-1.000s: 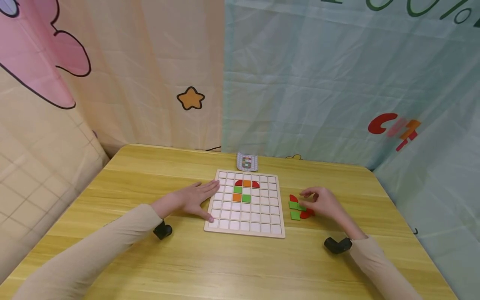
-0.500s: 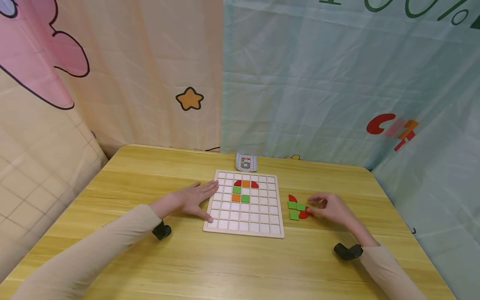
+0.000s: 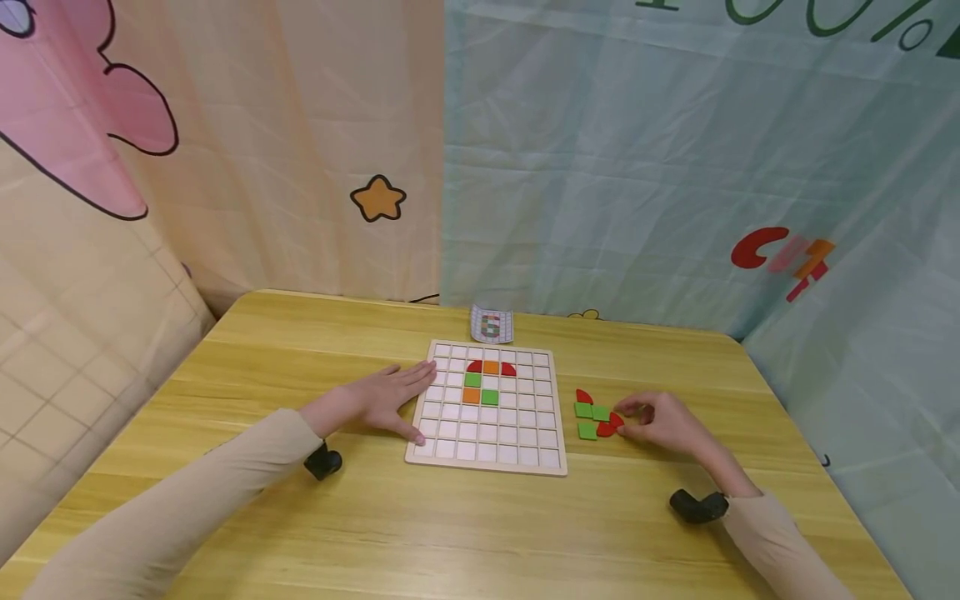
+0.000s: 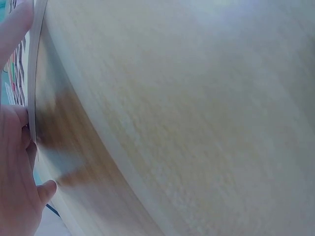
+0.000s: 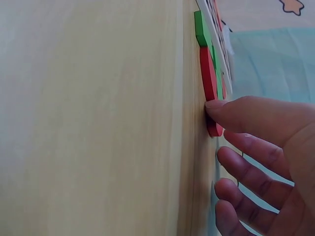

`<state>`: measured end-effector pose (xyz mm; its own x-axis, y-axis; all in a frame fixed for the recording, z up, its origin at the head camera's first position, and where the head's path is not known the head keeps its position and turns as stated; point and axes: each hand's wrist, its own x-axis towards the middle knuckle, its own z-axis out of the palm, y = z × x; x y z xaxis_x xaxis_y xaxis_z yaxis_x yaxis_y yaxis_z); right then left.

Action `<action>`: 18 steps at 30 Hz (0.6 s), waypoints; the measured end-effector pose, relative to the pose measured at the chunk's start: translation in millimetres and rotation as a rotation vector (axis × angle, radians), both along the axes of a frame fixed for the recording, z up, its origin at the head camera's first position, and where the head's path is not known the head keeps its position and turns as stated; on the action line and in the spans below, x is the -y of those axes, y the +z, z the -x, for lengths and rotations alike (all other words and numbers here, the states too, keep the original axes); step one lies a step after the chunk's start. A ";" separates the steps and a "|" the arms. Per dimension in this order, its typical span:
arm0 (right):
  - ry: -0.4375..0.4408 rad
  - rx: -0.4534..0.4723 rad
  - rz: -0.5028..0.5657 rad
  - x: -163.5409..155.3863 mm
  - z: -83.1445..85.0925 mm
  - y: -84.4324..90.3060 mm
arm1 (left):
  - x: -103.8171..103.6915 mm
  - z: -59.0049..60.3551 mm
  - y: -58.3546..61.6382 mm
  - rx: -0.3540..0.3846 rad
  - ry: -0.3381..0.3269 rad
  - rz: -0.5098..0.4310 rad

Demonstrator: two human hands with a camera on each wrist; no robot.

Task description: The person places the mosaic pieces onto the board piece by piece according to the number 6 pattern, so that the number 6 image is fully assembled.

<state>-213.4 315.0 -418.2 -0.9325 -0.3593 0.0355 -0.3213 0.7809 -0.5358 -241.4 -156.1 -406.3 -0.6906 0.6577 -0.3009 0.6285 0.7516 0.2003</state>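
A white gridded board in a pale wooden frame (image 3: 487,454) lies mid-table, with red, orange and green tiles in some upper cells. My left hand (image 3: 386,398) rests spread on its left edge, fingertips and thumb on the frame. Right of the board lies a small group of tiles: green squares (image 3: 587,431) and red quarter-circle pieces (image 3: 584,397). My right hand (image 3: 660,421) is at the group's right end, thumb and index finger at the edges of a red quarter-circle tile (image 3: 617,419). In the right wrist view the thumb (image 5: 246,113) covers part of that tile.
A small printed card (image 3: 492,325) showing a coloured grid pattern stands behind the board. The wooden table (image 3: 480,533) reaches back to hanging printed curtains (image 3: 585,167). A black wrist camera (image 3: 697,506) sits on my right wrist, another (image 3: 324,461) on my left.
My right hand has drawn back to the right, from over the green tiles to the red tile at the group's right end. The left hand stays on the board.
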 end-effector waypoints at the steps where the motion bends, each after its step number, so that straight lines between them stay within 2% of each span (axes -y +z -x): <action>1: -0.006 0.005 0.000 0.7 0.2 -0.1 | 0.2 0.2 0.0 -0.001 -0.002 0.000; 10: -0.016 0.025 -0.010 7.0 2.2 2.3 | 0.1 0.3 -1.6 -0.005 0.003 0.013; 18: -0.014 0.007 -0.033 7.4 4.2 0.5 | 0.0 -0.1 -2.3 -0.013 -0.001 0.003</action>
